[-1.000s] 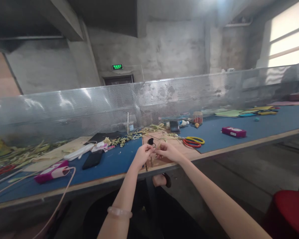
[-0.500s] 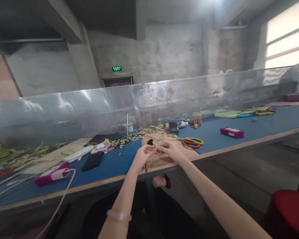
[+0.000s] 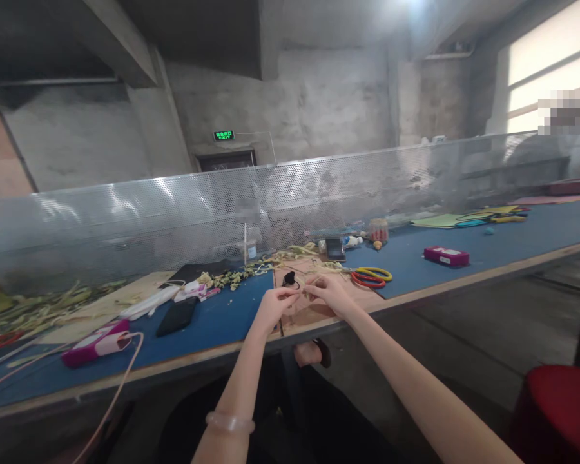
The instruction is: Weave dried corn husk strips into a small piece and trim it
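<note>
Over a light brown board (image 3: 367, 297) at the table's front edge, my left hand (image 3: 275, 305) and my right hand (image 3: 332, 294) meet with their fingertips nearly touching. Each is closed in a pinch. A small pale piece seems to lie between the fingertips, too small to name. Just behind my left fingers sits a small black object (image 3: 289, 278) with a thin dark loop. Scissors (image 3: 371, 277) with red and yellow handles lie to the right of my right hand. Pale dried husk strips (image 3: 297, 254) are strewn behind the board.
Left on the blue tabletop (image 3: 222, 316) are a black phone (image 3: 178, 316) and a magenta box (image 3: 96, 343) with a cable. Another magenta box (image 3: 446, 256) and a jar (image 3: 379, 229) stand right. A perforated metal screen (image 3: 299, 193) runs behind; a red stool (image 3: 558, 412) stands lower right.
My left fingers have shifted slightly down and away from the black object, which shows more fully now. A person has come into view at the far right. The view has turned slightly right.
</note>
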Action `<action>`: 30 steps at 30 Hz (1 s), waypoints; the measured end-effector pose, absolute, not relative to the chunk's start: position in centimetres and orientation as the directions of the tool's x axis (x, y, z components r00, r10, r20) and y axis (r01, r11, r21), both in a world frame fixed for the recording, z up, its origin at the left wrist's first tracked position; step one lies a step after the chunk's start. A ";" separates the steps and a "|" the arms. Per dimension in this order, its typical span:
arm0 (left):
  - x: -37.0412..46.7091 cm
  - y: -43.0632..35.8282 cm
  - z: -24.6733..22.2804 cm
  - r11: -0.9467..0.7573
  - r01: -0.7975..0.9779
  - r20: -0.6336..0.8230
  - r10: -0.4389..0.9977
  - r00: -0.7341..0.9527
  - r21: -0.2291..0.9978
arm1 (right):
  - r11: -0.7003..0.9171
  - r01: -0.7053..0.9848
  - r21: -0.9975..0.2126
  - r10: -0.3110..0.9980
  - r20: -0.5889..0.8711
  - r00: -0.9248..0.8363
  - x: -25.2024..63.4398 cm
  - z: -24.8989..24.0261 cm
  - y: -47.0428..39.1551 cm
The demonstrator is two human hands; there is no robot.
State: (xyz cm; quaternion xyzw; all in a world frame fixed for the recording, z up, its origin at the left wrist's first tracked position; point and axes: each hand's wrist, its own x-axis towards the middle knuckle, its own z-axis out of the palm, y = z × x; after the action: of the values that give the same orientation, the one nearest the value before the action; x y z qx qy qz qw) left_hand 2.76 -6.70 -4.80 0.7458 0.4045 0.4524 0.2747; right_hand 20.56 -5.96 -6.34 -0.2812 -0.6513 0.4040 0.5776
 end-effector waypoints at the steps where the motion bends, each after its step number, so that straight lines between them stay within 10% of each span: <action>1: 2.8 -6.6 -4.9 -0.499 0.338 0.430 0.864 0.261 0.798 | 0.520 -0.098 -0.849 0.831 0.529 -0.173 20.6 -6.5 -5.8; 30: 2.8 -6.1 -4.9 -0.339 0.159 0.273 0.902 0.334 0.927 | 0.420 -0.178 -0.890 0.851 0.454 -0.264 20.3 -6.2 -6.1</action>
State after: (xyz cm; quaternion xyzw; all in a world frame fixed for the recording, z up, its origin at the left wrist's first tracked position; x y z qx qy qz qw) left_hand 2.82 -6.06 -4.89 0.6947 0.3817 0.4326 0.4296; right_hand 20.34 -6.11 -6.16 -0.2626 -0.6408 0.4703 0.5471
